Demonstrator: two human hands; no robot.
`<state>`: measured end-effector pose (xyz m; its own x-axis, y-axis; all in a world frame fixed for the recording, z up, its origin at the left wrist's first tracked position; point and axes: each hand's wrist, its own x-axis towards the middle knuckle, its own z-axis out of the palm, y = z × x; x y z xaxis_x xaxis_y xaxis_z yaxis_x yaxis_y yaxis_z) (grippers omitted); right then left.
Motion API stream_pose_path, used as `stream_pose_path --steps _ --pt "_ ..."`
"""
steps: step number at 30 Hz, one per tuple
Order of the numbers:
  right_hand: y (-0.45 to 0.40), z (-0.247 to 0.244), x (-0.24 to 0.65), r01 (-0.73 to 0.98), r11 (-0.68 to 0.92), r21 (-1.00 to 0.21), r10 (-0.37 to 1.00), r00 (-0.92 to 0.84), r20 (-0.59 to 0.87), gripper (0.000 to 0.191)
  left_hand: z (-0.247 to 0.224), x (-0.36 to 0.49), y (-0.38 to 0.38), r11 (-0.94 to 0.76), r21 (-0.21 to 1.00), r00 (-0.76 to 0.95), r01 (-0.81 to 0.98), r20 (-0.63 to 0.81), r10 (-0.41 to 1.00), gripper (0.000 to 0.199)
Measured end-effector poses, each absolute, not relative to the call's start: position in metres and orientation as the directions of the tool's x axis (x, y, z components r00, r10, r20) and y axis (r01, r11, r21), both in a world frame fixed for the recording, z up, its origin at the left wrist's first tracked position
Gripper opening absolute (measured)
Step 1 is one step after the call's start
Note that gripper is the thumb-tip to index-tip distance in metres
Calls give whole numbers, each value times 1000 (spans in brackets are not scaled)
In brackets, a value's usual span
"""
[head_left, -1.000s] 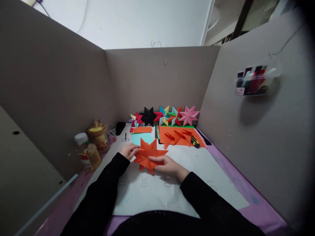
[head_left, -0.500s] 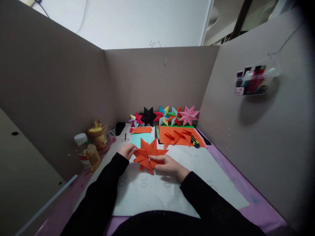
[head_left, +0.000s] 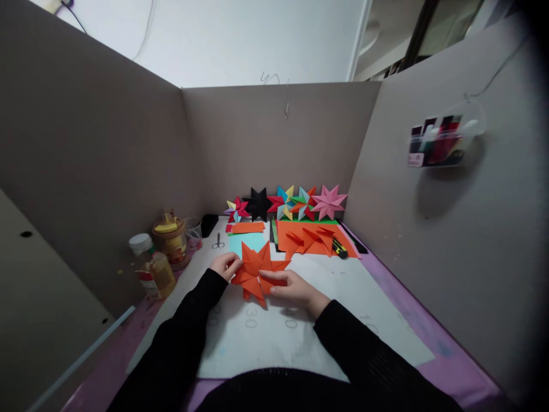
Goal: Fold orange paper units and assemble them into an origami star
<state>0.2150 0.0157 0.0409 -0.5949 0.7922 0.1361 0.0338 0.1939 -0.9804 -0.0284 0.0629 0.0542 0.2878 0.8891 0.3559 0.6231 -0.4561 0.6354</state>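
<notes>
An orange folded-paper star (head_left: 253, 264) with several points is held just above the white sheet (head_left: 274, 349). My left hand (head_left: 225, 265) pinches its left side between thumb and fingers. From the right, my right hand (head_left: 295, 288) grips the star, with the index finger lying across the front near the centre and the thumb lower down. A small slit of light shows at the star's middle. The fingers behind the paper are hidden. Beyond the star lie orange folded paper pieces (head_left: 315, 240) on orange sheets (head_left: 288, 229).
Finished paper stars lean along the back wall, among them a black star (head_left: 258, 203) and a pink star (head_left: 329, 202). Small scissors (head_left: 218, 241) and light-blue paper (head_left: 244, 245) lie left of centre. A yellow-black cutter (head_left: 339, 248) lies right. A glue bottle (head_left: 155, 269) stands left.
My left hand has shifted slightly right and now pinches further onto the star's left side. The star has tilted a little; my right hand stays nearly in place.
</notes>
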Motion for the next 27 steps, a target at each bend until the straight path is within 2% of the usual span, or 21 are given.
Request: stream_pose_path --steps 3,6,10,12,14,17,20,23,27 --pt "15 40 215 36 203 -979 787 -600 141 57 52 -31 66 -414 580 265 702 327 907 34" --pt "14 39 214 2 184 -983 774 -617 143 59 47 -31 70 -396 435 280 809 307 909 39" --pt "15 38 214 -15 171 -985 769 -622 144 59 47 -26 68 -488 277 372 828 380 847 33" --pt "17 36 215 -10 187 -982 776 -612 154 59 49 -23 65 -506 293 365 811 422 830 25" --pt "19 35 215 -9 197 -980 779 -605 162 59 52 -21 62 -496 361 318 790 451 834 22" --pt "18 34 215 32 233 -972 778 -606 166 57 51 -19 59 -494 458 273 739 467 841 20" --pt "14 35 213 83 260 -962 771 -617 155 56 46 -19 60 -473 506 251 721 445 860 22" --pt "9 37 211 91 240 -966 778 -614 136 55 43 -18 63 -463 454 288 761 403 869 28" --pt "6 42 210 82 232 -969 765 -630 130 56 50 -13 60 -391 334 296 858 300 907 26"
